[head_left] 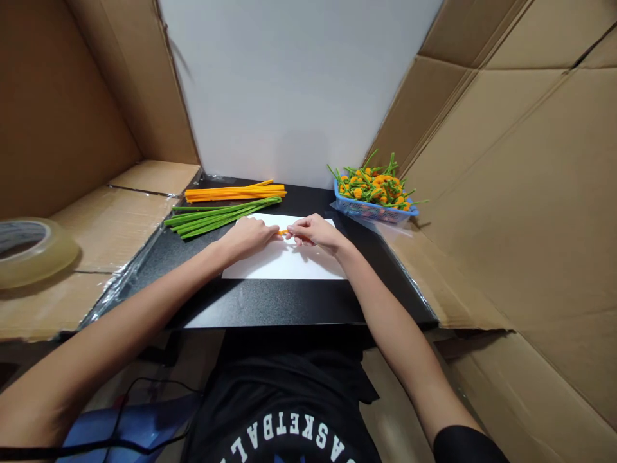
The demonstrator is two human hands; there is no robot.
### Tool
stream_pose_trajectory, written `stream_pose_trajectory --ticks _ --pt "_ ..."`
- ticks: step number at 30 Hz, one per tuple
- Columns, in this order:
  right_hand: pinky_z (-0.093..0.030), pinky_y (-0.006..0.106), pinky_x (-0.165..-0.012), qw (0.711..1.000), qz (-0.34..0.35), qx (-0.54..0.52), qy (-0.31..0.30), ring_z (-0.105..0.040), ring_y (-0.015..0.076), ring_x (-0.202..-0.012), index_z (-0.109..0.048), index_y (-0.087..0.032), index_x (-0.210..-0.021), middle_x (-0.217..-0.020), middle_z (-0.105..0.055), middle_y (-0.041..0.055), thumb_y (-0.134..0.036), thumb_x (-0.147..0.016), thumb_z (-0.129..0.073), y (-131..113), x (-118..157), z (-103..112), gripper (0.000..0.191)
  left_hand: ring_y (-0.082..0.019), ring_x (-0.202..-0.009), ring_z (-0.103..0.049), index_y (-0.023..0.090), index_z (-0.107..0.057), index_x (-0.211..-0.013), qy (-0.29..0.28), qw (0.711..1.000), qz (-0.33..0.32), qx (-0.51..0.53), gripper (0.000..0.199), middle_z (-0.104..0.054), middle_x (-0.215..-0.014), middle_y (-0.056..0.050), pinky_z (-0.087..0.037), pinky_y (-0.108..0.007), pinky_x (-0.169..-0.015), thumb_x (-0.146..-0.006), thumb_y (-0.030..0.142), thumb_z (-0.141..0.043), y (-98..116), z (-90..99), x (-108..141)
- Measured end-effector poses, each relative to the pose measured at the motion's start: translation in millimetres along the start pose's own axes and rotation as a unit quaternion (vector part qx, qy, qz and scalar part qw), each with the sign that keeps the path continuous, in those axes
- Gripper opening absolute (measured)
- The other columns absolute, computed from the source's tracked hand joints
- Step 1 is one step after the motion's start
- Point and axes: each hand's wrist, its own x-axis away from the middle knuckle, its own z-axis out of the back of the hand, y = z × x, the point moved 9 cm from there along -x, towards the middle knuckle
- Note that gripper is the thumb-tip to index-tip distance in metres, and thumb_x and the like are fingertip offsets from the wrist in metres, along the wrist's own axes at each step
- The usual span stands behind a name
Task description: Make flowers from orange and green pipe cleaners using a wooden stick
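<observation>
Head view, left to right:

1. A roll of clear packing tape [31, 252] rests on corrugated cardboard [110, 225].
2. Straight bundles of fuzzy green chenille stems [216, 217] and orange chenille stems [234, 193] lie on a black tabletop [270, 308].
3. Left hand [247, 236] and right hand [314, 233] meet above white paper [284, 260], fingers nearly closed, pinching a short orange chenille stem [283, 232] between them.
4. A black shirt [289, 431] shows white lettering, upside down: "BASKETBAL".
5. A blue plastic basket [376, 211] brims with orange-and-green chenille flowers [371, 186].
</observation>
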Motion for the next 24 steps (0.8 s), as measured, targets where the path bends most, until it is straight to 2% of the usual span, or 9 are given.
stream_pose_trajectory --ticks 4,8,10,13,16,18,20,22,24 --pt "-0.026 0.020 -0.042 0.999 -0.008 -0.032 -0.017 -0.040 0.0045 -0.044 -0.073 -0.010 -0.082 -0.061 -0.064 0.0030 -0.047 -0.077 -0.075 -2 2 -8 0.037 -0.024 -0.066 -0.063 0.018 -0.068 -0.097 0.065 0.992 0.072 0.077 0.047 -0.065 -0.070 -0.009 -0.034 -0.029 -0.062 -0.102 0.048 -0.031 -20 8.4 -2" --pt "-0.017 0.020 -0.040 0.994 -0.047 -0.074 -0.059 -0.032 0.0030 -0.042 -0.066 -0.012 -0.073 -0.054 -0.055 -0.0013 -0.051 -0.079 -0.074 8 1 -17 0.040 -0.015 -0.060 -0.053 0.016 -0.061 -0.077 0.139 0.938 -0.002 0.316 0.058 -0.060 -0.067 -0.004 -0.034 -0.025 -0.060 -0.101 0.054 -0.025 -27 23.9 -2" --pt "-0.014 0.020 -0.040 0.992 -0.057 -0.099 -0.050 -0.028 0.0029 -0.042 -0.059 -0.014 -0.068 -0.052 -0.048 -0.0045 -0.052 -0.078 -0.076 12 0 -13 0.042 -0.013 -0.057 -0.048 0.015 -0.057 -0.070 0.147 0.913 -0.022 0.379 0.061 -0.057 -0.064 -0.003 -0.032 -0.025 -0.058 -0.100 0.057 -0.025 -29 29.3 -1" --pt "-0.010 0.020 -0.041 0.990 -0.054 -0.129 -0.019 -0.022 0.0030 -0.043 -0.053 -0.016 -0.065 -0.049 -0.038 -0.0082 -0.048 -0.076 -0.079 14 -3 0 0.043 -0.012 -0.054 -0.045 0.016 -0.058 -0.067 0.050 0.921 -0.086 0.378 0.060 -0.054 -0.059 -0.001 -0.031 -0.025 -0.058 -0.099 0.059 -0.031 -8 21.8 -1" --pt "-0.010 0.020 -0.041 0.987 -0.061 -0.145 -0.019 -0.018 0.0032 -0.043 -0.048 -0.017 -0.061 -0.045 -0.031 -0.0103 -0.050 -0.079 -0.076 13 -2 7 0.047 -0.014 -0.057 -0.051 0.019 -0.068 -0.075 -0.038 0.952 -0.123 0.280 0.052 -0.058 -0.060 -0.001 -0.032 -0.026 -0.061 -0.099 0.054 -0.037 12 6.8 2" --pt "-0.012 0.020 -0.042 0.988 -0.048 -0.142 -0.019 -0.019 0.0031 -0.042 -0.050 -0.017 -0.062 -0.045 -0.032 -0.0102 -0.051 -0.080 -0.075 7 0 8 0.046 -0.018 -0.063 -0.058 0.022 -0.073 -0.082 -0.017 0.981 -0.058 0.186 0.047 -0.062 -0.063 -0.004 -0.033 -0.027 -0.064 -0.099 0.051 -0.039 3 3.6 -1" --pt "-0.012 0.020 -0.043 0.992 -0.027 -0.120 -0.029 -0.021 0.0030 -0.043 -0.057 -0.014 -0.066 -0.046 -0.036 -0.0090 -0.051 -0.079 -0.076 -1 3 5 0.044 -0.022 -0.071 -0.063 0.022 -0.075 -0.091 0.037 0.991 0.043 0.120 0.046 -0.067 -0.070 -0.007 -0.034 -0.028 -0.067 -0.099 0.050 -0.039 -16 7.9 -3" --pt "-0.013 0.021 -0.043 0.995 -0.013 -0.081 -0.053 -0.024 0.0032 -0.043 -0.063 -0.012 -0.071 -0.047 -0.042 -0.0067 -0.051 -0.079 -0.076 -6 6 -2 0.041 -0.025 -0.075 -0.065 0.021 -0.075 -0.098 0.093 0.983 0.124 0.102 0.049 -0.069 -0.075 -0.010 -0.034 -0.028 -0.068 -0.100 0.051 -0.035 -33 15.5 -1" --pt "-0.014 0.021 -0.043 0.996 -0.010 -0.047 -0.080 -0.026 0.0033 -0.043 -0.066 -0.011 -0.075 -0.049 -0.047 -0.0048 -0.051 -0.081 -0.074 -6 8 -11 0.041 -0.024 -0.072 -0.063 0.019 -0.074 -0.097 0.140 0.969 0.164 0.123 0.054 -0.069 -0.074 -0.010 -0.033 -0.028 -0.066 -0.101 0.051 -0.031 -42 22.4 2"
